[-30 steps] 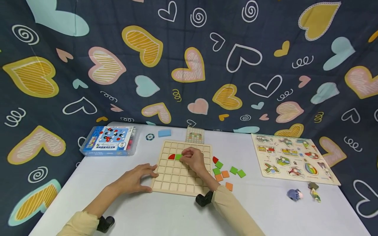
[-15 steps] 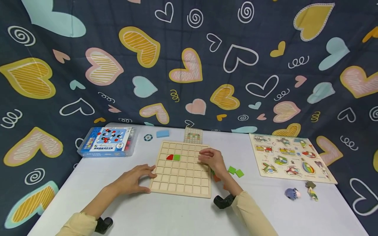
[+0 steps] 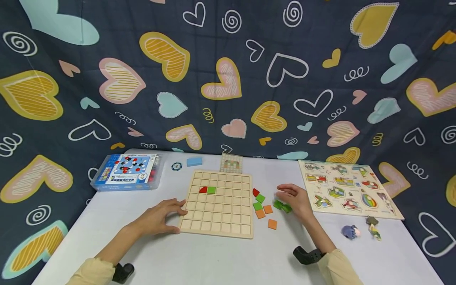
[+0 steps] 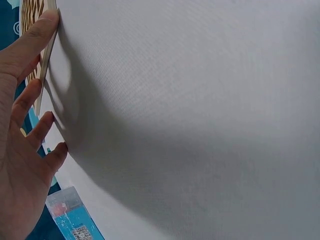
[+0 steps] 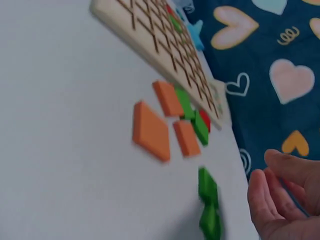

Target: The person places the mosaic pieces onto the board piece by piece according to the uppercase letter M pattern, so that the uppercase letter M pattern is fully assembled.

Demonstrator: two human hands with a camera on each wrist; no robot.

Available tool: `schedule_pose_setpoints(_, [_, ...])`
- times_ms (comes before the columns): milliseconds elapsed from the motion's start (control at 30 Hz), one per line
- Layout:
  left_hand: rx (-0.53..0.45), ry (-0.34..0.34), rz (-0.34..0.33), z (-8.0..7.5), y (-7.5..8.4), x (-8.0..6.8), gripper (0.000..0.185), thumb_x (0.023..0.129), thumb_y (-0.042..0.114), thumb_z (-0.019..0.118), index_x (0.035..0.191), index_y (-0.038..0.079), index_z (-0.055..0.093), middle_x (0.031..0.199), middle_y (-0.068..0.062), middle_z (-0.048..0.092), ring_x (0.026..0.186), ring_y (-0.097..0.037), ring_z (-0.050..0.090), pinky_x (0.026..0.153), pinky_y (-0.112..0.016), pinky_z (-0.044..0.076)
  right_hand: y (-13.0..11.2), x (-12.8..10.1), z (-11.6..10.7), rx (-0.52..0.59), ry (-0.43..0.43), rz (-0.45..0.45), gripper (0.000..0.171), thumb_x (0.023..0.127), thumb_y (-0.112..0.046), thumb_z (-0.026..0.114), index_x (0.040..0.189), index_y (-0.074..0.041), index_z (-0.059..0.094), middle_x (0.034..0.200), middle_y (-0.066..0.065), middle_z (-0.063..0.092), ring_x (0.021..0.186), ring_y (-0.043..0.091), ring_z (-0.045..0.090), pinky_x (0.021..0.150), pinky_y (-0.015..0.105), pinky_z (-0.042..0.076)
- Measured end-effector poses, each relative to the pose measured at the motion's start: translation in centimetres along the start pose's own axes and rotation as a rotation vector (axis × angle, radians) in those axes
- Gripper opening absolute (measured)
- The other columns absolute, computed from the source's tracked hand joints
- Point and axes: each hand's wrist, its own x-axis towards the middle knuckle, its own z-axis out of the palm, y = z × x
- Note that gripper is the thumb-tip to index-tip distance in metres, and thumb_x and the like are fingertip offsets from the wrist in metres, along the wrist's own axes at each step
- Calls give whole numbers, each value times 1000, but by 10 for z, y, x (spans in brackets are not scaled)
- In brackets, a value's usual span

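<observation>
My left hand (image 3: 158,217) rests at the left edge of a wooden grid board (image 3: 228,213), its thumb and fingertips along the rim; the left wrist view shows the thumb (image 4: 42,27) on that edge. In the grid sit a red quarter-circle piece (image 3: 203,190) and, right beside it, a green square tile (image 3: 211,190). To the right of the board my right hand (image 3: 297,200) hovers close over two loose green tiles (image 3: 277,204). Its fingers are loosely bent, and nothing shows between them in the right wrist view.
Orange tiles (image 3: 272,224), more green tiles (image 3: 257,206) and a red piece (image 3: 255,192) lie beside the board. Behind it is a pattern card (image 3: 230,163). A plastic box (image 3: 126,172), blue block (image 3: 194,161), picture puzzle (image 3: 350,190) and small figures (image 3: 350,232) stand around.
My right hand has left the green tile in the grid and moved right, across the board, to the loose green tiles. The left hand stays at the board's edge.
</observation>
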Motion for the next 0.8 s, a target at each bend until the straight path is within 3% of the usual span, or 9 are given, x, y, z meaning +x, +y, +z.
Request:
schedule_pose_setpoints(233, [-5,-9,-10,0,-1,-1,49,72,39,81,115,23,67,146,-7,45,133,-39,37,96,-64,39,9,-25,-20,-9,22,-57,31,88,-5,68,115,8,60,116,27,63,89,2,65,77,15,52])
schedule_pose_setpoints(467, [-10,-8,-5,0,-1,0,49,72,39,81,116,22,67,146,-6,45,133,-39,37,98,-63,38,23,-54,-16,-91,-39,-226,23,83,3,70,105,6,65,102,22,68,84,12,65,72,17,54])
schedule_pose_setpoints(633, [-14,-11,-6,0,-1,1,49,72,38,81,116,22,67,146,-7,45,133,-39,37,99,-62,38,31,-69,-4,-183,-102,-179,30,75,-2,79,102,1,67,98,13,70,79,9,63,69,19,55])
schedule_pose_setpoints(800, [-16,-13,1,0,-1,1,50,72,38,81,117,21,67,146,-7,45,133,-39,37,99,-62,38,35,-73,5,-269,-65,-179,32,70,1,82,98,-3,68,92,6,70,74,8,61,65,19,54])
